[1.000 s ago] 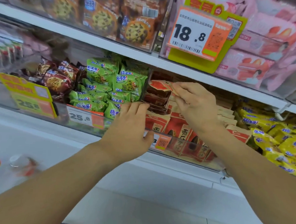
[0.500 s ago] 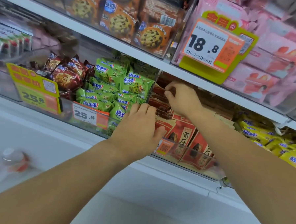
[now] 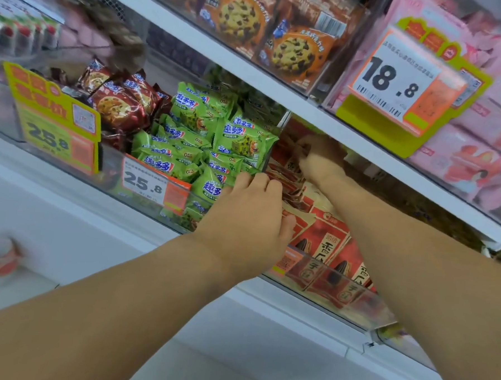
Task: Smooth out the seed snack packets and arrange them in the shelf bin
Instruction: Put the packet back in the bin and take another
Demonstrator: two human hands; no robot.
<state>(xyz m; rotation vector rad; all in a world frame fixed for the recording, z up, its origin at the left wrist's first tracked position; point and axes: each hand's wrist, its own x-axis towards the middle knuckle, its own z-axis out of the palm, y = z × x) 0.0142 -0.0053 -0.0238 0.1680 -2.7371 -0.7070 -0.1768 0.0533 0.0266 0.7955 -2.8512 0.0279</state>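
Observation:
Red seed snack packets (image 3: 326,246) with a black sunflower seed printed on them fill a clear shelf bin (image 3: 350,308) at centre right. My left hand (image 3: 250,219) rests on the stack at the bin's left front, fingers curled over the packet tops. My right hand (image 3: 317,158) reaches deep into the back of the bin under the upper shelf. Its fingers pinch a red packet (image 3: 289,155) at the rear of the pile. The fingertips are partly blurred and in shadow.
Green cookie packs (image 3: 205,146) fill the bin to the left, with brown cookie packs (image 3: 120,104) beyond them. Price tags reading 25.8 (image 3: 148,181) and 18.8 (image 3: 394,84) hang on the bin fronts. The white upper shelf edge (image 3: 278,86) runs close above my right hand. Pink packets (image 3: 462,160) sit at right.
My right hand has pushed further back and up into the bin with the red packet. My left hand stays on the front stack. The view has swung in closer and tilted.

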